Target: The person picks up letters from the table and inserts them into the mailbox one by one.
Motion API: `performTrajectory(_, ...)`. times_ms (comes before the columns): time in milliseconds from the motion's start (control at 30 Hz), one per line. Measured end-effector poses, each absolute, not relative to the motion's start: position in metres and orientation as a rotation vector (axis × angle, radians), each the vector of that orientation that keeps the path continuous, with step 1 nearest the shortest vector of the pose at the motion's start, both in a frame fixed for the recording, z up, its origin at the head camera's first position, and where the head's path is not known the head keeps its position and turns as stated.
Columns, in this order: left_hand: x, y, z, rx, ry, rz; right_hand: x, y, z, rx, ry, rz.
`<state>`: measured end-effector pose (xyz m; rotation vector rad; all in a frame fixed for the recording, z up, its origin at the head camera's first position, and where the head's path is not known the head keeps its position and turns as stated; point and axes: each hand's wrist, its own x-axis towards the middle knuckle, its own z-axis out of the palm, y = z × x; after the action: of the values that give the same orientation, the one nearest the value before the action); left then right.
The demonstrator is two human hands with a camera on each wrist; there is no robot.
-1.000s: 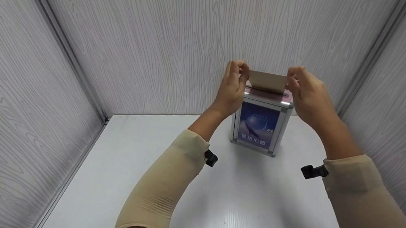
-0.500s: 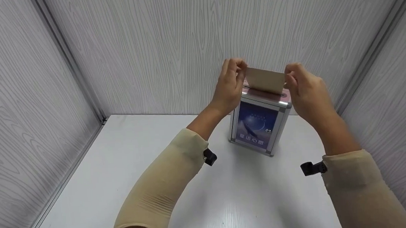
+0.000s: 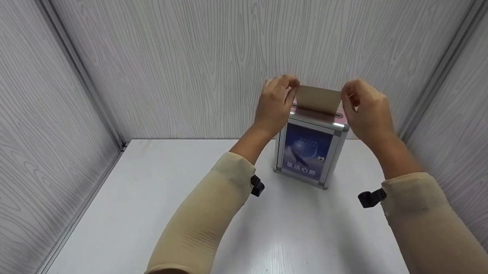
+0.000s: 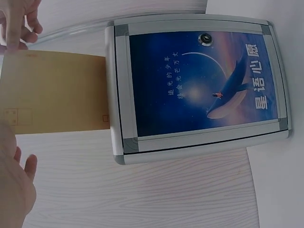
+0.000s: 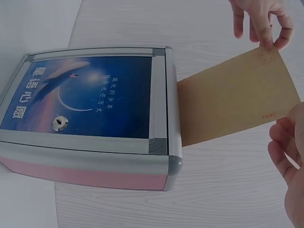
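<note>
A brown paper envelope (image 3: 318,99) with small red printed marks stands upright over the slot in the pink top of a metal-framed collection box (image 3: 307,150). Its lower edge meets the slot line in the head view; in both wrist views that edge is hidden behind the box's top frame. My left hand (image 3: 273,104) pinches the upper left corner of the envelope between thumb and fingers. At the opposite corner my right hand (image 3: 368,111) pinches the envelope the same way. The box front carries a blue whale poster (image 4: 204,80) and a round keyhole lock (image 5: 60,123).
The box stands on a white table (image 3: 179,178), close to the grey wood-grain back wall (image 3: 181,65). Side panels (image 3: 17,123) enclose the table left and right. Small black devices (image 3: 371,198) are fixed at both sleeve cuffs.
Both hands rise slightly with the envelope, then come down a little again toward the box top. Their pinch on it stays. The view shifts slightly, and the box stays standing.
</note>
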<state>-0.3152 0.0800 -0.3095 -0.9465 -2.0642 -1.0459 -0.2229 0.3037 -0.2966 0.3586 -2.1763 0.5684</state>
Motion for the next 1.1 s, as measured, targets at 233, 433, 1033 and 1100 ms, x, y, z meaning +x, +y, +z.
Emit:
performTrajectory(233, -0.328, 0.08, -0.325, -0.915, -2.111, -0.871, -0.235, 0.309, -0.312, 0.331, -2.232, 0.56)
performTrajectory(433, -0.335, 0.08, -0.344, -0.885, -2.137, -0.814, -0.242, 0.311, -0.331, 0.29, -2.289, 0.569)
performTrajectory(1033, -0.329, 0.094, -0.379, -0.705, -2.35, -0.714, -0.247, 0.301, -0.369, 0.073, -2.27, 0.566)
performTrajectory(1100, -0.326, 0.094, -0.38, -0.709, -2.388, -0.718, -0.248, 0.302, -0.372, 0.073, -2.245, 0.55)
